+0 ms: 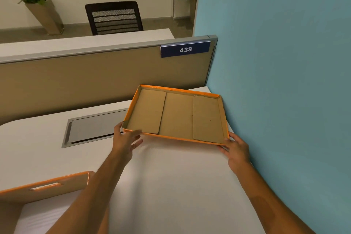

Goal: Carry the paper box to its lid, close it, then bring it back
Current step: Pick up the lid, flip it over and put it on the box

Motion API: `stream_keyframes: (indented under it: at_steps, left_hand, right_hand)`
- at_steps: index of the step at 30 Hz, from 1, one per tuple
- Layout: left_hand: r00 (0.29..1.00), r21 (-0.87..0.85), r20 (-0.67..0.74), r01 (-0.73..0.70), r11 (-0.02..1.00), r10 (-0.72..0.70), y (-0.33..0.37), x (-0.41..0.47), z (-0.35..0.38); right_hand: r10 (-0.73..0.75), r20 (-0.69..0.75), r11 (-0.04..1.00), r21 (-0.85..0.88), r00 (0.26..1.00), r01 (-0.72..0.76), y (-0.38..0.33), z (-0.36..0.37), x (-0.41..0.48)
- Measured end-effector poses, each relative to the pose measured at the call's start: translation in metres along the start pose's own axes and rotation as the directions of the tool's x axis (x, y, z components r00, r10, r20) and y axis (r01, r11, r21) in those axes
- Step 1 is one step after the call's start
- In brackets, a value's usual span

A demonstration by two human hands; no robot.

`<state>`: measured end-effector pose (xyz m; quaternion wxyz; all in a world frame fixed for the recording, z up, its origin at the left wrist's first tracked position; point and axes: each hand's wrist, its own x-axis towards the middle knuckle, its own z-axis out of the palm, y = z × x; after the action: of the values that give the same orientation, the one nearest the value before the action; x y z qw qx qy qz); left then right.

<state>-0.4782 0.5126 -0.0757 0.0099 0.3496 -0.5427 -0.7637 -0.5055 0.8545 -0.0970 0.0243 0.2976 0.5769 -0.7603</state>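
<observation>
The lid is a shallow orange tray, upside-down, with its brown cardboard inside facing up. It is at the far right of the white desk, close to the blue wall, and its near edge is tilted up off the desk. My left hand grips its near left corner, thumb on the side and fingers underneath. My right hand grips the near right corner. The orange paper box, with a handle slot in its wall, stands at the lower left, partly cut off by the frame.
A grey cable hatch is set into the desk left of the lid. A tan partition with a "438" sign closes the back. The blue wall bounds the right side. A black chair stands beyond.
</observation>
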Motion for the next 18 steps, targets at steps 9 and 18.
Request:
stream_keyframes:
  at_steps: [9,18]
  left_hand:
    - [0.983,-0.256,0.07,-0.146,0.956,0.169,0.019,-0.076,-0.009]
    - [0.942,-0.194,-0.022,-0.334,0.923,0.336,0.027,-0.166,-0.026]
  right_hand:
    - [-0.025,0.094,0.995,0.103,0.995,0.016,-0.003,-0.025,-0.055]
    - [-0.744,0.337,0.332,-0.564,0.577,0.757,0.005,-0.042,-0.157]
